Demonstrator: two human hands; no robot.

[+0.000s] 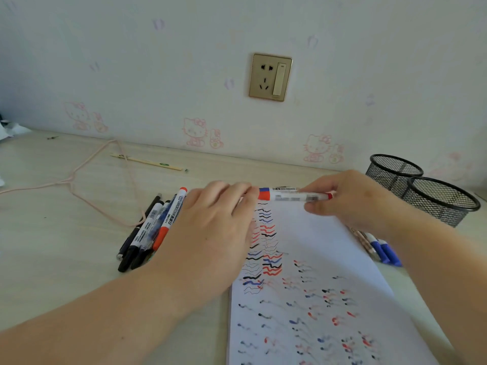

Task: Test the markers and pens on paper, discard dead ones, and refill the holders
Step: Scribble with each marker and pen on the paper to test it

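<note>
At the far left edge of the frame, a scrap of crumpled white paper (10,129) shows on the pale wooden desk (52,246). A pink cord (79,177) loops across the upper left of the desk, and 1 thin pencil-like stick (147,162) lies beyond it near the wall.

In the left centre lies a pile of pens and markers (147,230), roughly 5 or 6, side by side and touching; the exact count is hard to tell because the left hand covers their right side. 1 of them is a whiteboard marker with orange-red ends (170,219); the others are black or dark blue.

The left hand (210,233) reaches forward over the left edge of the paper, fingers curled at the cap end of 1 red whiteboard marker (292,194), which is held level above the top of the sheet. The right hand (350,201) grips the marker's other end between thumb and fingers. Motion blur hides whether the cap is on or coming off.

The white paper (329,246) fills the lower centre, covered with many short wavy test lines in black, blue and red, and smeared dots lower down.

On the wall at upper centre is 1 gold socket plate (270,77).

Right of the paper, partly under the right forearm, lie about 3 more markers with blue caps (382,251). At the right edge stand 2 black mesh holders (421,188), touching each other.
</note>
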